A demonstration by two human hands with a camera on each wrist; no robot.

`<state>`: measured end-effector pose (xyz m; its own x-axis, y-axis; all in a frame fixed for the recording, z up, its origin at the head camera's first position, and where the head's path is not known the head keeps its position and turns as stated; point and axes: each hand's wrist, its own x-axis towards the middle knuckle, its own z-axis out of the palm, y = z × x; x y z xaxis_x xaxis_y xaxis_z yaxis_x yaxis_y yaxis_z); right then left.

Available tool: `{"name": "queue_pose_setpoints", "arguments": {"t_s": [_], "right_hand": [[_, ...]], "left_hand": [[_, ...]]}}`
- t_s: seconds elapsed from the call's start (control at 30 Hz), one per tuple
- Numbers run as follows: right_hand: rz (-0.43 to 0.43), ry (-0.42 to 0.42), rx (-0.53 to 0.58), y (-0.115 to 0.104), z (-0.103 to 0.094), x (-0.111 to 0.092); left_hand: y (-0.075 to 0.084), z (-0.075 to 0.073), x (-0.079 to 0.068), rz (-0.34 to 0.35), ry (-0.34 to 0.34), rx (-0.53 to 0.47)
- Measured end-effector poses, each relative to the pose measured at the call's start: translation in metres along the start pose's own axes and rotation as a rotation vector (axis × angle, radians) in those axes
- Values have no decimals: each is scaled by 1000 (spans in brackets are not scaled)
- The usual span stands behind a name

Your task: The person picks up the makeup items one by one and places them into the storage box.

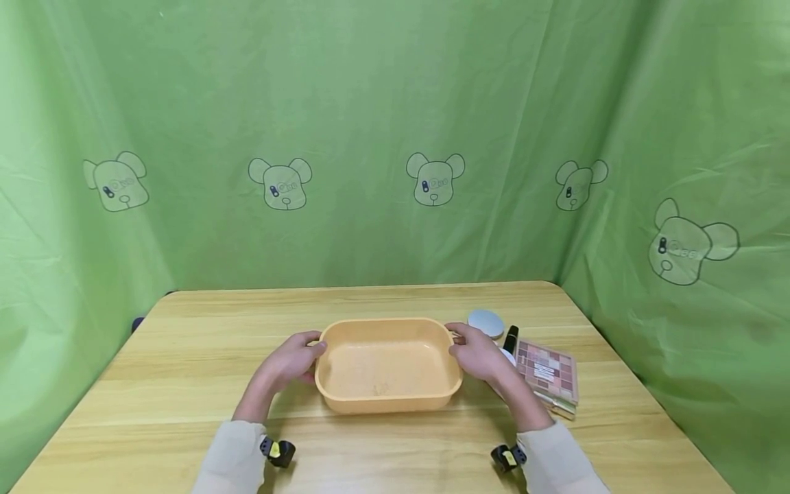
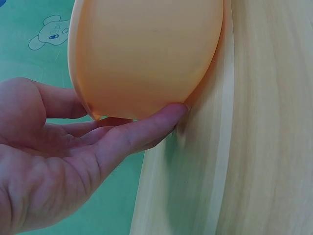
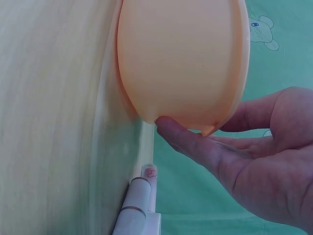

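Observation:
A pale orange, oblong plastic tub with rounded corners is at the middle of the table, its open top facing up. Nothing lies inside except a faint mark on its floor. My left hand grips the left end, thumb at the rim and other fingers against the end wall. At the opposite end my right hand holds the rim the same way. Both wrist views show the tub's outer wall close to the tabletop, with fingertips at its lower edge. Whether its base touches the wood cannot be told.
Makeup items sit right of the tub on the wooden table: an eyeshadow palette, a pale round case, a black tube and a gold-toned tube. Behind hangs a green curtain with bear-head outlines.

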<state>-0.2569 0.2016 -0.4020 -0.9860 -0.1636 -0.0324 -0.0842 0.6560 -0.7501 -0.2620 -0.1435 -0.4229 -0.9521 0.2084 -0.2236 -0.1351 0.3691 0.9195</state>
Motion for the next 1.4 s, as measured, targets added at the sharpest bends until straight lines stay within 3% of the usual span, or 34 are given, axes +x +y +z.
{"name": "queue_pose_setpoints", "arguments": {"t_s": [1.1,1.4], "right_hand": [[1,-10,4,1,3,2],[26,-8,-20,-1,-5,0]], "left_hand": [[0,-2,-2,-4,-10,-19],[0,-2,-2,-4,-11,-6]]}}
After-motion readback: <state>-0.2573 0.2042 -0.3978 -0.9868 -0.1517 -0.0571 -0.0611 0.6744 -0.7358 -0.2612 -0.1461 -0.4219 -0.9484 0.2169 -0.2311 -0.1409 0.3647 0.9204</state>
